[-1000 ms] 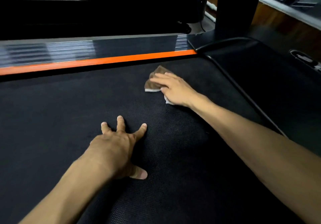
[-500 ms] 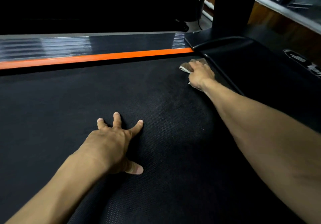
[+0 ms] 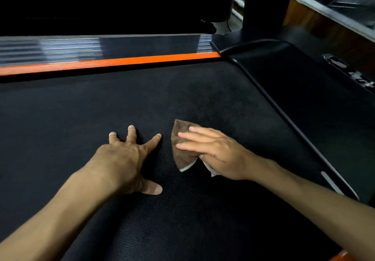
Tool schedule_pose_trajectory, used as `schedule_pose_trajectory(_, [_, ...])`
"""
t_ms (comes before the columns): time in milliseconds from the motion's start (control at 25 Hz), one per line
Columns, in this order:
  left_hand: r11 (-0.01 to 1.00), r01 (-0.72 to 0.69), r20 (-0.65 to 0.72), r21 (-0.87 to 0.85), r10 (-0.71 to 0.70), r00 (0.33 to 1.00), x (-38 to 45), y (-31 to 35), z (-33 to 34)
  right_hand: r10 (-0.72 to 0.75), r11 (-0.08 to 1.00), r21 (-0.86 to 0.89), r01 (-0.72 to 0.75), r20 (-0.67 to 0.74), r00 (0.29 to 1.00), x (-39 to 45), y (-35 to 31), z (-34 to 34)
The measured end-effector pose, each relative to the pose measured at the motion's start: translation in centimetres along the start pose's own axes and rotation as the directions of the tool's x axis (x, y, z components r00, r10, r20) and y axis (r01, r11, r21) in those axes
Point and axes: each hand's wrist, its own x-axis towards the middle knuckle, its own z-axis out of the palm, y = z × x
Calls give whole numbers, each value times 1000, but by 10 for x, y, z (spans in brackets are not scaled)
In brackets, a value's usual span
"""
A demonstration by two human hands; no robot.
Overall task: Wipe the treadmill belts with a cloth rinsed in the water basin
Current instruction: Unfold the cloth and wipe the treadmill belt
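The black textured treadmill belt [image 3: 81, 118] fills most of the view. My left hand [image 3: 127, 159] rests flat on it with fingers spread, holding nothing. Just to its right lies a folded brown cloth [image 3: 181, 139] with a white edge. My right hand [image 3: 215, 151] presses the cloth down onto the belt with straight fingers. The cloth's rear part is hidden under the palm. No water basin is in view.
An orange strip [image 3: 113, 63] and a grey ribbed side rail [image 3: 60, 48] border the belt's far edge. The black motor cover [image 3: 304, 98] rises on the right, with an upright post [image 3: 265, 3] behind it. Another dark treadmill stands beyond the rail.
My right hand has slid the cloth from the far right corner of the belt back toward me, stopping beside my left hand. The left hand has stayed planted.
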Motion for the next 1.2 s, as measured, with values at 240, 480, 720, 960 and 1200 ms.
schedule_pose_trajectory(240, [1000, 0, 10, -7, 0, 1000, 2, 0, -2, 456, 882, 37, -470, -322, 830, 65, 111, -47])
schedule_pose_trajectory(480, [1000, 2, 11, 12, -3, 1000, 3, -1, -2, 499, 853, 13, -521, -309, 810, 62, 88, -40])
schedule_pose_trajectory(720, [1000, 5, 4, 29, -5, 1000, 4, -1, -1, 77, 989, -120, -91, -117, 990, -44, -37, 21])
schedule_pose_trajectory(960, [999, 0, -4, 38, 1, 1000, 3, -3, 0, 60, 989, -132, -61, -12, 998, -98, -15, 11])
schedule_pose_trajectory(1200, [1000, 1, 20, 29, -2, 1000, 0, -1, -4, 624, 757, 42, -652, -341, 703, -38, 116, -52])
